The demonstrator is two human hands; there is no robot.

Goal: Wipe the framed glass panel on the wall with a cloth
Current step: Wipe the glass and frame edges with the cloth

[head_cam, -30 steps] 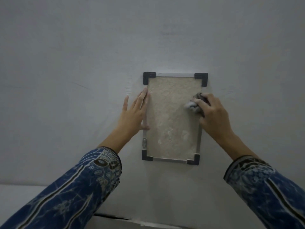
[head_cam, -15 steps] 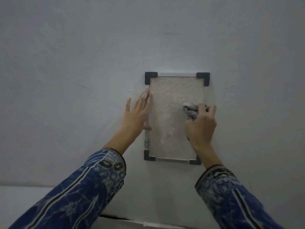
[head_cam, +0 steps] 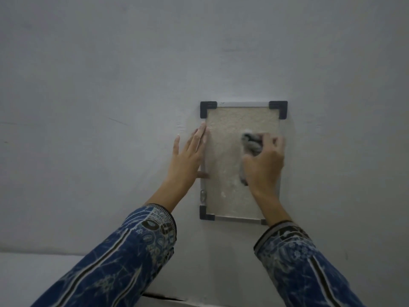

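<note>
A framed glass panel (head_cam: 230, 122) hangs upright on the grey wall, with a silver frame, black corner pieces and a beige textured surface. My right hand (head_cam: 264, 165) presses a bunched grey cloth (head_cam: 251, 144) against the right half of the glass, fingers curled over it. My left hand (head_cam: 188, 156) lies flat with fingers spread against the wall and the frame's left edge, its thumb touching the frame. My right wrist hides the frame's lower right corner.
A plain grey wall (head_cam: 110, 85) surrounds the panel. A pale ledge (head_cam: 33, 275) runs along the bottom left. Pale smears show on the lower glass (head_cam: 223, 193).
My right hand with the cloth has slid left from the panel's right edge onto the glass, and its wrist has swung under the hand. My left hand has stayed on the frame's left edge.
</note>
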